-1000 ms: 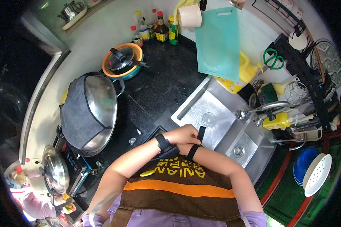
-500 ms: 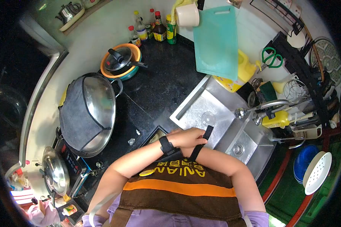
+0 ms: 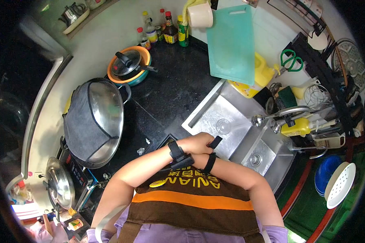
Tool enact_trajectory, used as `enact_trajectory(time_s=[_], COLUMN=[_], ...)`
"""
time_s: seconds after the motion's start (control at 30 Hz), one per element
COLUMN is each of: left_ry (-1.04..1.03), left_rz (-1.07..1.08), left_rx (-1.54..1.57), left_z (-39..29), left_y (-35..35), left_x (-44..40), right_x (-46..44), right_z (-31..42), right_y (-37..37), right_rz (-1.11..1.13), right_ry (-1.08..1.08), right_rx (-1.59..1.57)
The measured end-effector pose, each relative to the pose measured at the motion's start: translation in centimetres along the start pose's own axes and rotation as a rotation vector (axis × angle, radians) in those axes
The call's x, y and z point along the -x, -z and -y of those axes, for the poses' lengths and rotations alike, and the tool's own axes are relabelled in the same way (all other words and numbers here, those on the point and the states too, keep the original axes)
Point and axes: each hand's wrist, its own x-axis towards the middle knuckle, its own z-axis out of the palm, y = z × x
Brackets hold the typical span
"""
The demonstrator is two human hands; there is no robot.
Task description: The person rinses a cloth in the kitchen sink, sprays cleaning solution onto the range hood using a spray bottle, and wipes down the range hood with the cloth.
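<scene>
My left hand (image 3: 198, 142) is crossed over my right wrist, its fingers closed on the loose end of a black wrist strap (image 3: 216, 141). The lower part of that strap goes around my right wrist. My right hand (image 3: 199, 159) lies beneath my left, mostly covered, and its fingers are hidden. Around my left wrist sits another black band (image 3: 175, 151) with a dark block-like device (image 3: 182, 162) beside it. Both hands are held in front of a brown apron (image 3: 190, 192) with an orange stripe, near the sink's front edge.
A steel double sink (image 3: 215, 121) with a faucet (image 3: 288, 111) lies ahead to the right. On the black counter are a cloth-covered wok (image 3: 105, 117), an orange basin (image 3: 111, 67) holding a lidded pan, and several bottles (image 3: 171, 33). A green cutting board (image 3: 231, 44) leans on the wall.
The strap's loose end has come down and left, no longer stretched long past my hand. My left hand has shifted slightly up and left, and the device at my left wrist shows more.
</scene>
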Motion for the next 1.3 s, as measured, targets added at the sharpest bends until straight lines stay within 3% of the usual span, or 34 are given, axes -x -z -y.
enact_trajectory(time_s=[0.17,0.23,0.37,0.43,0.53,0.73,0.87,0.97,1.07,1.1,1.2,1.3], left_ry=[-0.046,0.031,0.059,0.11,0.1,-0.08,0.0,-0.228,-0.283,-0.112,-0.092,-0.119], left_rz=[-0.15,-0.129,-0.169,-0.216,-0.227,-0.201,-0.247,-0.561,-0.59,-0.471,-0.41,-0.026], left_rx=[-0.02,0.485,0.397,0.041,-0.057,0.075,0.131,0.031,0.032,0.006,-0.168,-0.167], left_z=[0.4,0.2,-0.1,-1.0,-1.6,0.1,-2.4,-3.0,-3.7,-4.8,-4.2,-2.9], left_y=[-1.1,-1.4,-1.8,-1.5,-1.2,-1.4,-0.4,-1.0,-0.1,0.8,2.3,5.0], left_x=[-0.2,-0.3,-0.6,-0.6,-0.4,-0.2,1.4,2.2,2.1,2.6,2.2,1.2], right_x=[0.0,0.0,0.1,0.1,0.2,0.6,1.0,0.9,-0.1,-0.4,-1.0,-1.2], right_z=[-0.1,-0.2,-0.2,-0.1,-0.1,-0.7,-2.3,-4.1,-5.3,-5.4,-4.9,-3.4], right_y=[0.0,0.0,-0.1,0.0,0.1,0.8,2.4,4.0,4.7,4.6,3.7,2.1], right_rz=[-0.006,-0.008,-0.011,-0.013,-0.023,-0.051,-0.087,-0.127,-0.141,-0.145,-0.162,-0.188], right_ry=[-0.003,-0.005,-0.007,-0.002,0.004,-0.003,-0.036,-0.065,-0.078,-0.07,-0.003,0.144], right_rx=[0.002,0.005,0.007,0.011,0.02,0.08,0.209,0.326,0.354,0.328,0.161,-0.151])
